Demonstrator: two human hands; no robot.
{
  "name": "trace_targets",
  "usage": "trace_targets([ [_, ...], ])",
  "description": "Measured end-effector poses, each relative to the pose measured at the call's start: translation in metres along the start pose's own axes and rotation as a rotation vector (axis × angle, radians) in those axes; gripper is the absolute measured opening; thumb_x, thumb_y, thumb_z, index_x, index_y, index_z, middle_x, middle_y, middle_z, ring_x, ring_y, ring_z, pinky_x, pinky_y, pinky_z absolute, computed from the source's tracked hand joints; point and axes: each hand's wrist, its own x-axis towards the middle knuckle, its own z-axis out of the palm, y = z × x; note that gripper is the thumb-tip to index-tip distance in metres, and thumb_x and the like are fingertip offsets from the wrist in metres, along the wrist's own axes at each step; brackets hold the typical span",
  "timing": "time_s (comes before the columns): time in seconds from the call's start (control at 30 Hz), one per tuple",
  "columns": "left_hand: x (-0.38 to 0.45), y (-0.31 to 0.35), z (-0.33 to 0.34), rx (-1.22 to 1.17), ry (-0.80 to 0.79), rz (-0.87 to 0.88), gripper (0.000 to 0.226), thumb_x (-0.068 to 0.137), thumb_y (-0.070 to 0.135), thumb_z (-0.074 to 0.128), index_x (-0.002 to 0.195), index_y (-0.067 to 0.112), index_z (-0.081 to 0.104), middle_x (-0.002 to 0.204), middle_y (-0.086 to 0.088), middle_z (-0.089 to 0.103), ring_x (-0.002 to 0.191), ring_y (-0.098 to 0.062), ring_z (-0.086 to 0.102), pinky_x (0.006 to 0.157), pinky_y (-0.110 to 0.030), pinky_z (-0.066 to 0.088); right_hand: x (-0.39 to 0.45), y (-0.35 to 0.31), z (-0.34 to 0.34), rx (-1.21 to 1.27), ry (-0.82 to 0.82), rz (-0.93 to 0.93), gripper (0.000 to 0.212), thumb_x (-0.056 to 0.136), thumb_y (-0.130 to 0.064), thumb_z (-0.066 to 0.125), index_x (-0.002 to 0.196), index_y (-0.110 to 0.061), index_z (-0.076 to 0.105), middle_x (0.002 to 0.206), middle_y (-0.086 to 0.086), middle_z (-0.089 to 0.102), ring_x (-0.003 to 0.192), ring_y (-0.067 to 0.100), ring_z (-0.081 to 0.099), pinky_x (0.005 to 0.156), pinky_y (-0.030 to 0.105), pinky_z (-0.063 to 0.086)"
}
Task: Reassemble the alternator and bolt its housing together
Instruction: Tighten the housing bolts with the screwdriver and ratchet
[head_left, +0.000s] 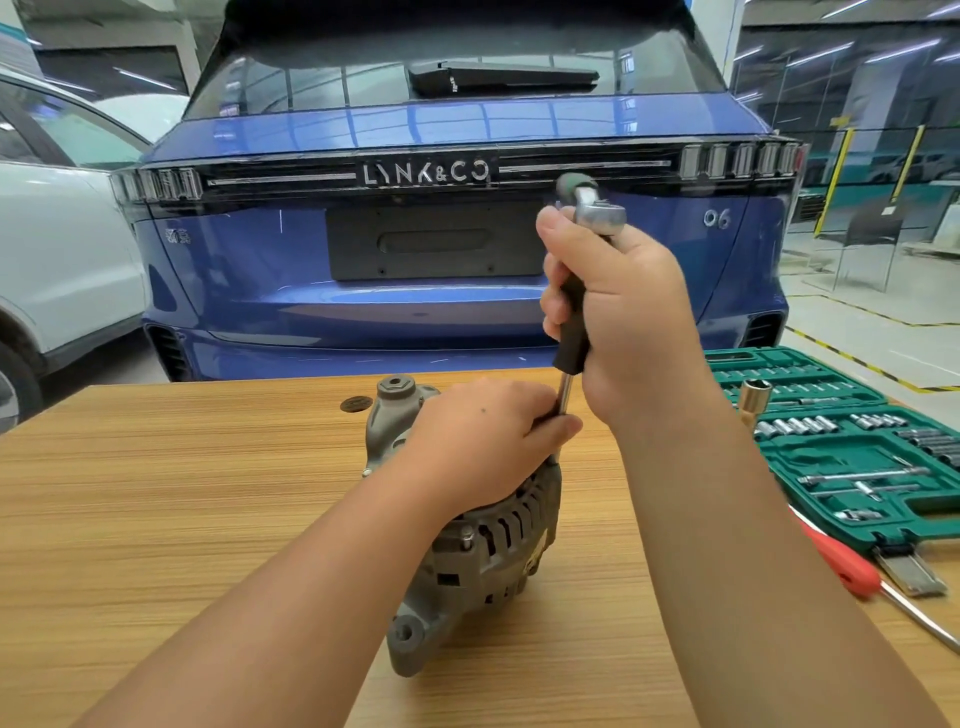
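Observation:
A grey alternator lies on its side in the middle of the wooden table. My left hand rests on top of its housing, fingers curled round the thin steel shaft of a driver tool where it meets the alternator. My right hand grips the tool's black handle, held nearly upright. A silver ratchet head sits on the handle's top end. The tool's tip and the bolt under it are hidden by my left hand.
A green socket set case lies open at the table's right, a gold socket standing at its edge. A red-handled screwdriver lies beside it. A blue car stands just behind the table, a white car at left.

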Motion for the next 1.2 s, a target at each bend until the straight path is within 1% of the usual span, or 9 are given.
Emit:
trace_targets([
  [0.13, 0.001, 0.001, 0.001, 0.005, 0.008, -0.047, 0.04, 0.105, 0.055, 0.042, 0.073, 0.031, 0.045, 0.071, 0.007, 0.055, 0.069, -0.01, 0.054, 0.059, -0.032, 0.045, 0.0, -0.001, -0.008, 0.266, -0.146, 0.128, 0.022, 0.088, -0.017, 0.064, 0.11, -0.019, 0.061, 0.08, -0.004, 0.059, 0.064, 0.011, 0.054, 0.06, 0.024, 0.04],
  [0.3, 0.003, 0.002, 0.002, 0.002, 0.003, -0.086, 0.037, 0.106, 0.054, 0.041, 0.082, 0.03, 0.054, 0.073, 0.007, 0.056, 0.071, -0.012, 0.055, 0.059, -0.031, 0.041, -0.002, 0.007, -0.002, 0.157, -0.101, -0.07, 0.028, 0.095, -0.007, 0.061, 0.114, -0.028, 0.058, 0.089, 0.004, 0.058, 0.067, 0.015, 0.055, 0.059, 0.025, 0.043],
  [0.43, 0.003, 0.002, 0.003, -0.002, 0.01, -0.099, 0.038, 0.107, 0.054, 0.04, 0.087, 0.027, 0.058, 0.072, 0.006, 0.056, 0.07, -0.015, 0.055, 0.06, -0.031, 0.04, -0.002, 0.013, 0.004, 0.062, -0.14, -0.208, 0.037, 0.099, -0.003, 0.053, 0.124, -0.03, 0.058, 0.079, 0.001, 0.056, 0.062, 0.017, 0.049, 0.056, 0.028, 0.043],
  [0.63, 0.002, 0.003, 0.002, -0.017, 0.019, -0.101, 0.036, 0.106, 0.053, 0.041, 0.082, 0.029, 0.054, 0.072, 0.007, 0.055, 0.07, -0.012, 0.054, 0.06, -0.031, 0.039, 0.0, 0.011, -0.011, 0.39, -0.364, -0.015, 0.048, 0.102, -0.038, 0.028, 0.133, -0.016, 0.057, 0.091, 0.01, 0.063, 0.068, 0.024, 0.05, 0.063, 0.034, 0.037],
  [0.7, 0.001, 0.004, 0.001, -0.018, 0.021, -0.103, 0.036, 0.106, 0.052, 0.042, 0.079, 0.03, 0.051, 0.072, 0.007, 0.055, 0.07, -0.01, 0.054, 0.058, -0.03, 0.037, 0.0, 0.009, -0.01, 0.375, -0.33, 0.015, 0.046, 0.101, -0.046, 0.035, 0.129, -0.018, 0.057, 0.089, 0.008, 0.062, 0.068, 0.022, 0.052, 0.062, 0.032, 0.04],
  [0.83, 0.0, 0.005, 0.0, 0.005, 0.011, -0.079, 0.037, 0.106, 0.054, 0.041, 0.077, 0.032, 0.049, 0.073, 0.008, 0.056, 0.069, -0.008, 0.053, 0.056, -0.028, 0.035, -0.001, 0.003, -0.002, 0.174, -0.064, -0.016, 0.021, 0.092, -0.03, 0.066, 0.103, -0.013, 0.062, 0.071, -0.003, 0.057, 0.058, 0.014, 0.047, 0.053, 0.022, 0.04],
  [0.93, 0.001, 0.005, 0.001, 0.01, 0.008, -0.057, 0.034, 0.106, 0.054, 0.041, 0.083, 0.033, 0.053, 0.075, 0.007, 0.057, 0.069, -0.007, 0.053, 0.057, -0.029, 0.037, 0.001, -0.001, -0.004, 0.029, 0.026, -0.009, 0.012, 0.089, -0.025, 0.07, 0.087, -0.015, 0.064, 0.063, -0.006, 0.051, 0.053, 0.011, 0.044, 0.05, 0.021, 0.039],
  [1.03, 0.002, 0.002, 0.002, -0.024, 0.005, -0.076, 0.034, 0.106, 0.054, 0.042, 0.086, 0.03, 0.057, 0.076, 0.007, 0.059, 0.072, -0.01, 0.056, 0.06, -0.031, 0.044, 0.0, -0.002, -0.008, 0.188, -0.163, 0.069, 0.02, 0.089, -0.019, 0.065, 0.109, -0.019, 0.064, 0.075, -0.003, 0.058, 0.061, 0.012, 0.051, 0.059, 0.025, 0.042],
  [1.2, 0.0, 0.002, 0.001, -0.051, 0.018, -0.102, 0.037, 0.106, 0.053, 0.043, 0.087, 0.026, 0.06, 0.074, 0.006, 0.059, 0.07, -0.013, 0.056, 0.058, -0.031, 0.039, -0.005, 0.008, 0.006, 0.002, -0.173, -0.211, 0.036, 0.096, -0.006, 0.059, 0.124, -0.028, 0.058, 0.075, -0.004, 0.057, 0.061, 0.015, 0.051, 0.057, 0.027, 0.046],
])
